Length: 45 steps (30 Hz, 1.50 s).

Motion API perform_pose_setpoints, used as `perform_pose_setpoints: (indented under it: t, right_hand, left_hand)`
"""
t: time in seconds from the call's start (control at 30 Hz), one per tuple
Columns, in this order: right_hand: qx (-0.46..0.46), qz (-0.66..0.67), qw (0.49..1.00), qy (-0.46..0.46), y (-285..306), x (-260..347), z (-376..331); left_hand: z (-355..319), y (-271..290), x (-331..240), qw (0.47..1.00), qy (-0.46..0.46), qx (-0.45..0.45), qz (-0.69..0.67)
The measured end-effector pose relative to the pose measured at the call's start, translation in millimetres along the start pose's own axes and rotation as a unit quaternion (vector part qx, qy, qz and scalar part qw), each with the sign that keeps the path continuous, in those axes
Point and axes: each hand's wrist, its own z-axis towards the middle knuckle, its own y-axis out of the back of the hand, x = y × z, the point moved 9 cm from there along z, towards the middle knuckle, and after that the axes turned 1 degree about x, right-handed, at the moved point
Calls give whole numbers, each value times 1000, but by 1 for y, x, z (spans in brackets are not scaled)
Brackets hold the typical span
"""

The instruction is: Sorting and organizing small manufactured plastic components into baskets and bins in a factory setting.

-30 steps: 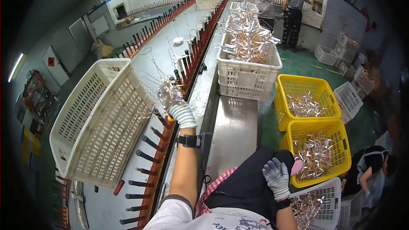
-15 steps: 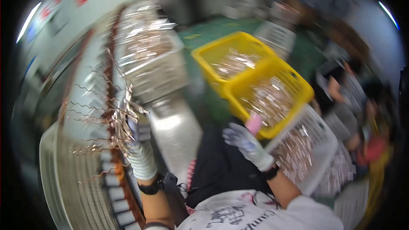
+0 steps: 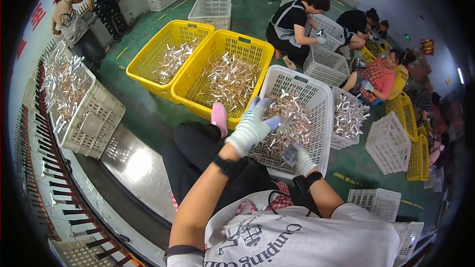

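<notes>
Both your hands are over the white basket [image 3: 316, 94] of shiny metal pieces [image 3: 292, 123], so you're at the picking-up step. Your left hand [image 3: 252, 124] hovers above the near-left part of the heap, fingers spread and loose, gripping nothing that I can see. Your right hand [image 3: 297, 157] is lower, down at the basket's near edge among the pieces; its fingers curl, but whether they've closed on anything I cannot tell.

The pieces lie just beyond and beneath your left fingertips, a tangled pile filling the basket. They look thin and long, but they lie crossed every which way, so there's no single direction to the heap; no one piece's long axis can be read clearly.

Next move, as I judge it: drop the left hand straight down into the pile and close on a bunch. Expect them to snag on each other, so lift slowly. Two yellow baskets [image 3: 222, 69] with more pieces sit beyond your left hand.
</notes>
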Motion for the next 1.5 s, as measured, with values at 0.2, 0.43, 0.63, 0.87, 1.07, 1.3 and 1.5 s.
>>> perform_pose_setpoints:
  t: [0.2, 0.43, 0.63, 0.87, 1.07, 1.3, 1.5]
  right_hand:
    - [132, -18, 990, -47, -89, -19, 10]
    - [440, 43, 876, -195, -356, -57, -80]
    - [512, 55, 777, -363, -430, -162, -105]
    - [495, -66, 783, -372, -412, -215, -92]
    - [505, -63, 789, -344, -416, -209, -84]
    - [495, -72, 793, -347, -413, -212, -86]
    - [520, -76, 778, -345, -416, -216, -101]
  left_hand:
    - [-130, 149, 13, 956, 58, -248, -145]
    - [-382, 219, 37, 698, 107, -705, -57]
    - [-500, 210, 7, 498, 241, -803, 220]
    - [-606, 215, -4, 282, 234, -925, 104]
    - [-534, 253, -76, 395, 199, -830, 341]
    - [-542, 259, 15, 373, 253, -856, 254]
    - [-656, 255, 57, 226, 421, -786, 392]
